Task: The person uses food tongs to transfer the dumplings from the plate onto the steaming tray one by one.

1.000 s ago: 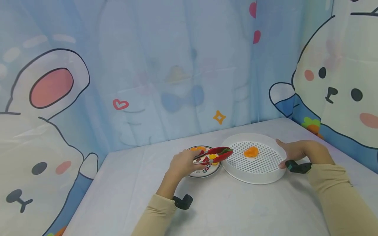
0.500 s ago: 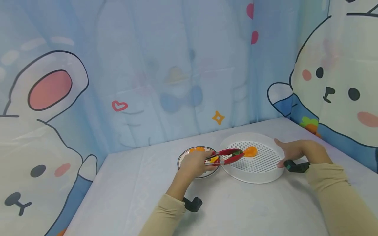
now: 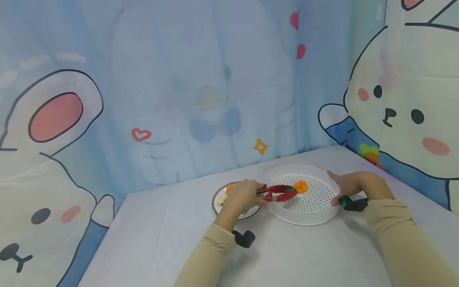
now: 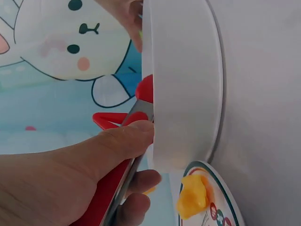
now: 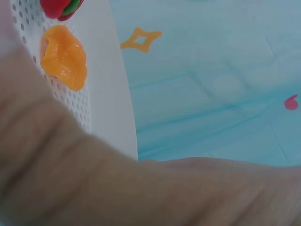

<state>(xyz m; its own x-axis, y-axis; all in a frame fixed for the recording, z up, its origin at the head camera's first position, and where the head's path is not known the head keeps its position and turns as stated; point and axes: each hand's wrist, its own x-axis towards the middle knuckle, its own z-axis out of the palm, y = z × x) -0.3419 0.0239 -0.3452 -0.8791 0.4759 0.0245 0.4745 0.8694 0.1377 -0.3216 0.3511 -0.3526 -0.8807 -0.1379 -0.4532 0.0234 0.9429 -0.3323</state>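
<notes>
My left hand (image 3: 244,197) grips red-tipped metal tongs (image 3: 287,194), whose tips reach over the near-left rim of a white round steamer tray (image 3: 312,218) with a perforated floor. In the right wrist view, a green piece (image 5: 71,6) shows at the tongs' red tips. Close by on the perforated floor lies a crumpled orange piece (image 3: 300,187), glossy in the right wrist view. My right hand (image 3: 353,186) holds the tray's right side by its rim and wall. Partly beneath my left hand is a dark-rimmed plate (image 3: 216,206); the left wrist view shows a yellow piece (image 4: 192,197) on it.
A white cloth (image 3: 150,235) covers the table, which meets a blue cartoon-printed curtain (image 3: 165,79) at the back and on both sides. Plate and tray stand side by side near the back. Dark wrist mounts (image 3: 244,238) sit on both wrists.
My left hand has moved right with the tongs, from over the plate to over the tray, and the tips now sit beside the orange piece. My right hand keeps its hold on the tray.
</notes>
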